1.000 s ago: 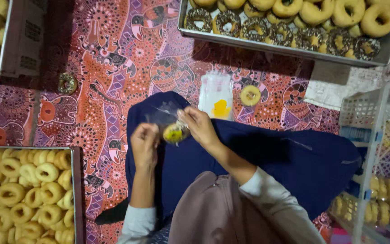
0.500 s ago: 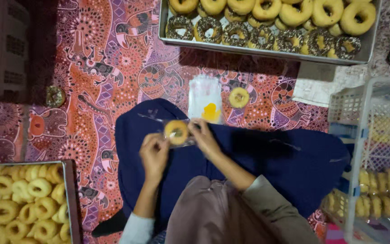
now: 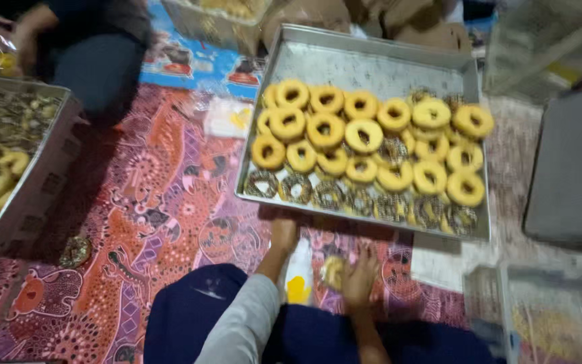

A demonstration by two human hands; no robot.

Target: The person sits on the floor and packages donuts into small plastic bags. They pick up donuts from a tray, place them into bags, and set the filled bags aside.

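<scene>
My left hand (image 3: 283,236) reaches forward in a grey sleeve and rests on the patterned mat (image 3: 156,202), just below the near rim of a large metal tray (image 3: 372,67). Nothing shows in it. My right hand (image 3: 360,275) lies on the mat to its right, touching a yellow-glazed donut (image 3: 332,269). Blur hides whether the fingers grip it. Between the hands lies a small stack of clear plastic bags (image 3: 299,278) with a yellow mark. The tray holds several yellow-glazed and sprinkle-topped donuts (image 3: 365,135). My dark blue lap (image 3: 197,310) fills the bottom.
A second metal tray (image 3: 42,182) with donuts stands at the left, and a lone donut (image 3: 75,251) lies on the mat beside it. Another person (image 3: 69,40) sits at the top left holding a bag. A grey box (image 3: 574,168) and wire racks (image 3: 540,303) stand at the right.
The view has tipped forward onto the large tray. Both hands were raised over my lap with a bagged donut; they have dropped to the mat by the bags and the loose donut.
</scene>
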